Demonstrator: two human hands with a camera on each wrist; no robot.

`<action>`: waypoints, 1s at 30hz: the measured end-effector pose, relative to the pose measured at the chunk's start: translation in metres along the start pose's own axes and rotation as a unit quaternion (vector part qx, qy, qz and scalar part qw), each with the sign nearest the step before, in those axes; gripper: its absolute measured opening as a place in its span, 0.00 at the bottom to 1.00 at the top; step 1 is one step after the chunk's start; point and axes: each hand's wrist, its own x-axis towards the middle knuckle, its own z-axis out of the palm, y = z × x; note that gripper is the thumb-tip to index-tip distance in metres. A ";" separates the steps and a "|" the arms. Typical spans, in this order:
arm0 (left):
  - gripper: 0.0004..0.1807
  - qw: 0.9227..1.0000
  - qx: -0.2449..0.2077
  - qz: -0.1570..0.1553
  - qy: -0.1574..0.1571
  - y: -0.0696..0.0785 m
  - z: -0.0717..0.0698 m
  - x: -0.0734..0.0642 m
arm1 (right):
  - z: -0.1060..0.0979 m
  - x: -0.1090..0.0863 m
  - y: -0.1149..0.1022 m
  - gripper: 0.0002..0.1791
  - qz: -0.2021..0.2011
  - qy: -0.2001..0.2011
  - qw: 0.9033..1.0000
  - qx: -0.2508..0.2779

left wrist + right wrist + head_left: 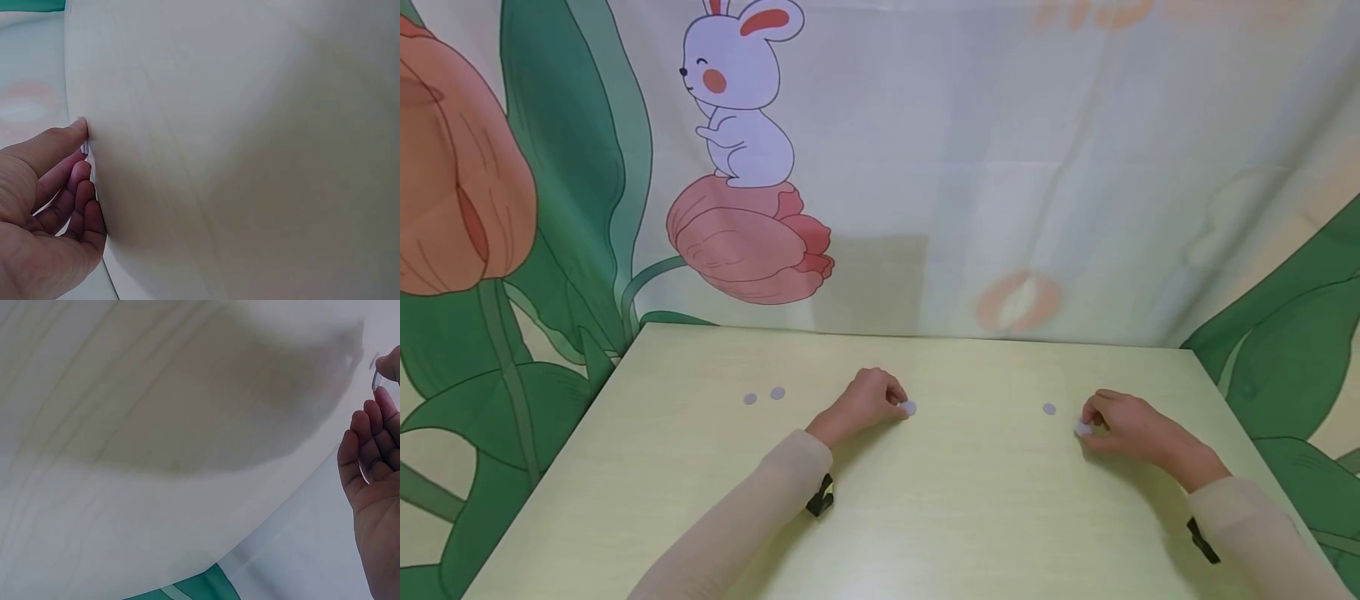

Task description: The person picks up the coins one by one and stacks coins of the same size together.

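Near the middle of the table my left hand (872,398) pinches a small pale round disc (909,407) between thumb and fingertips. Seen from the left wrist, that disc is nearly edge-on, close to the table surface. Toward the right side, my right hand (1123,427) pinches another pale disc (1082,428) by its edge; the right wrist view shows it tilted (376,379) between thumb and index finger. Just left of the right hand, a loose disc (1049,409) lies flat. Two more discs, one (750,399) beside the other (777,393), lie left of my left hand.
The pale wooden table (970,517) ends at a back edge just beyond the discs. Behind it hangs a cloth (1000,167) printed with a rabbit, tulips and leaves. Black straps (822,496) show at both sleeves.
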 end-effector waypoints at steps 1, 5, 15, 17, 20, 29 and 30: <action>0.08 1.000 0.000 0.001 0.000 0.000 0.000 0.000 | 0.000 0.001 0.000 0.10 -0.001 -0.001 1.000 0.000; 0.08 1.000 -0.002 0.005 -0.001 -0.001 0.000 -0.001 | 0.000 0.005 -0.002 0.10 -0.008 -0.010 1.000 -0.003; 0.09 1.000 -0.002 0.000 -0.008 -0.002 0.000 0.001 | -0.005 0.022 -0.021 0.10 -0.021 0.000 0.999 0.032; 0.09 1.000 0.000 -0.004 -0.007 -0.003 -0.001 0.001 | -0.002 0.027 -0.027 0.10 -0.025 -0.001 0.999 0.044; 0.09 1.000 0.001 -0.003 -0.006 -0.003 -0.002 0.000 | 0.004 0.034 -0.034 0.10 -0.035 -0.008 0.998 0.053; 0.09 1.000 -0.003 0.006 -0.008 -0.003 -0.002 0.000 | 0.010 0.045 -0.045 0.10 -0.066 0.012 0.997 0.037; 0.09 1.000 -0.001 0.006 -0.007 -0.003 -0.002 0.000 | 0.010 0.046 -0.045 0.10 -0.069 0.014 0.997 0.035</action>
